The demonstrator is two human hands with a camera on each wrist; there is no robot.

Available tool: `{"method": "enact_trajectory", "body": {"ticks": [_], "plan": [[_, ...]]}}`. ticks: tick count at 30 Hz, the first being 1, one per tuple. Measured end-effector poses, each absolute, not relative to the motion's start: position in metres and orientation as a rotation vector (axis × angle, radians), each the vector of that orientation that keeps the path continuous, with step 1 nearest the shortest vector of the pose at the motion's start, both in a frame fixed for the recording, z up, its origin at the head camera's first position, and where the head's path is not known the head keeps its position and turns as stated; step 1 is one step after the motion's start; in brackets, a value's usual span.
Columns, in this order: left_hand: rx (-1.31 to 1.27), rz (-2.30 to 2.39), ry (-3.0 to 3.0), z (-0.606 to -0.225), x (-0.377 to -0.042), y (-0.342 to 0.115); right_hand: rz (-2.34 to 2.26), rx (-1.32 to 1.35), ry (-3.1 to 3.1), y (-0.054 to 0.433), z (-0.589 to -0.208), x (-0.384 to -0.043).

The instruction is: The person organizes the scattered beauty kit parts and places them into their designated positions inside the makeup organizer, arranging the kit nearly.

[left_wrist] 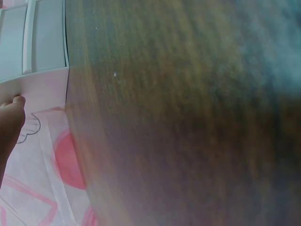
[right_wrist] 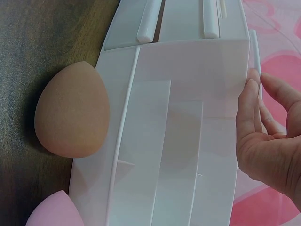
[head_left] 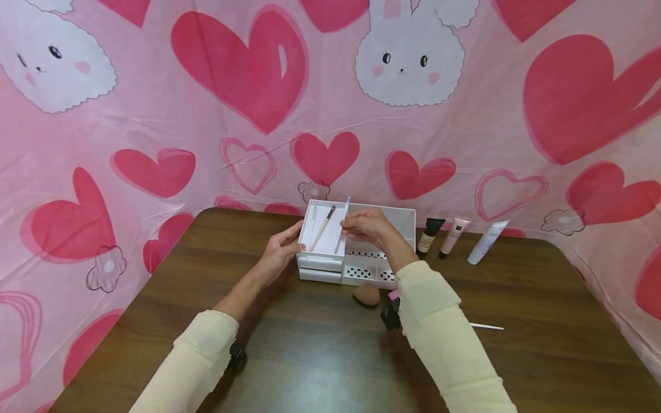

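Note:
A white makeup organizer (head_left: 321,252) stands on the table, with drawers at its left front. Its shallow top tray (head_left: 322,232) holds a brush with a dark tip and pale handle (head_left: 323,228) and a thin white stick (head_left: 312,223). My left hand (head_left: 276,255) rests against the organizer's left side, thumb by the front corner; a fingertip touches the side wall in the left wrist view. Between thumb and fingers, my right hand (head_left: 368,225) pinches a slender pale stick (right_wrist: 256,49), upright at the tray's right edge; I cannot tell its kind.
A brown makeup sponge (head_left: 366,295) lies before the organizer, with a pink sponge (right_wrist: 55,212) beside it. Three cosmetic tubes (head_left: 454,236) stand at the right. A thin white stick (head_left: 487,326) lies right of my forearm. A heart-printed cloth (head_left: 330,115) hangs behind the table.

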State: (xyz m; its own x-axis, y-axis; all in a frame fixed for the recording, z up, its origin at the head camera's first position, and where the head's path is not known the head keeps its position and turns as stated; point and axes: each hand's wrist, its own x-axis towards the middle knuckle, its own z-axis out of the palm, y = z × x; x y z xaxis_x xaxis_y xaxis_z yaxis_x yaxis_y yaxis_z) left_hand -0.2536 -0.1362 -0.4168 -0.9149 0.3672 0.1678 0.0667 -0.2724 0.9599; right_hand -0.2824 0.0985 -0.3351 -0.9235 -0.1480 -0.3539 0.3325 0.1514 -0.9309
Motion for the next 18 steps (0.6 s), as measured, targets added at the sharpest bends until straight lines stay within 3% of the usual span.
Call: {"method": "enact_trajectory", "body": {"ticks": [18], "plan": [[0.526,2.321,1.736,-0.4151,-0.2512,-0.1358,-1.835,0.16,2.066,0.1013,-0.3359,-0.2801]]}}
